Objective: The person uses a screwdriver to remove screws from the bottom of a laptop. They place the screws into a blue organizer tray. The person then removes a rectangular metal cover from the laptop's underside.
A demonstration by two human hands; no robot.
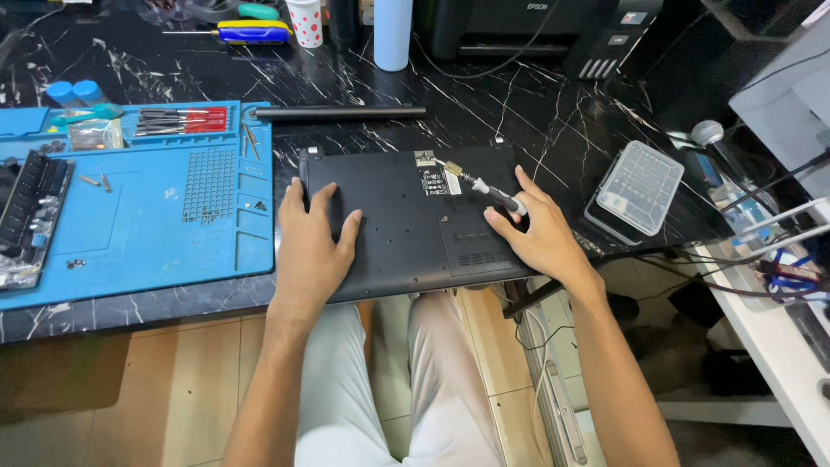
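On the near edge of the black white-veined marble table, a matte black plastic laptop lies underside up. Left hand rests flat on it, fingers spread, holding nothing. Right hand grips a slim black-handled metal screwdriver, tip on the base. Farther left lies a ridged blue rubber mat.

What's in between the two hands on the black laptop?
Between the left hand and the right hand is just the bare underside of the upturned laptop, seen in the head view. The right hand holds a small screwdriver.
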